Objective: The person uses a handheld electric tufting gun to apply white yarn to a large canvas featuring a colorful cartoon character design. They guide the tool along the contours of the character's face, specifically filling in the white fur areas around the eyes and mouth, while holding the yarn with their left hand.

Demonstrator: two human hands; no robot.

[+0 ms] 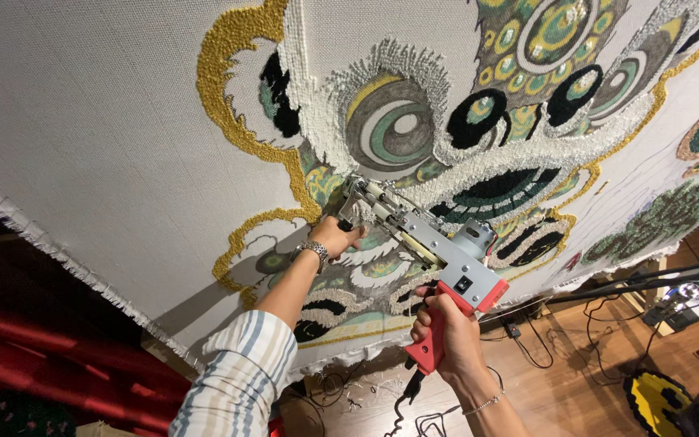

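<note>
Cloth (82, 121) stretched wide fills most of the view, pale grey and bare on the left, thickly tufted on the right with a lion-like face in white, gold, green and black. Its frayed lower edge (58, 251) runs slantwise from the left side down toward the middle, with red drapery (34, 356) below it. Open bare cloth lies to the left of the gold outline (228, 89); the tufted area is crowded. Wooden floor (576, 380) shows at lower right, strewn with black cables, and a small round yellow-and-black rug piece (655, 396) lies near the corner.

Against the cloth, just below the big green eye, is the tufting gun (422, 243), grey metal body with a red grip, its nose touching the fabric at the gold edge. The right hand (446, 332) is clamped around the red grip, a thin bracelet on the wrist. The left hand (337, 235), wearing a metal watch and a striped sleeve (240, 372), is closed on the gun's front handle right beside the cloth.
</note>
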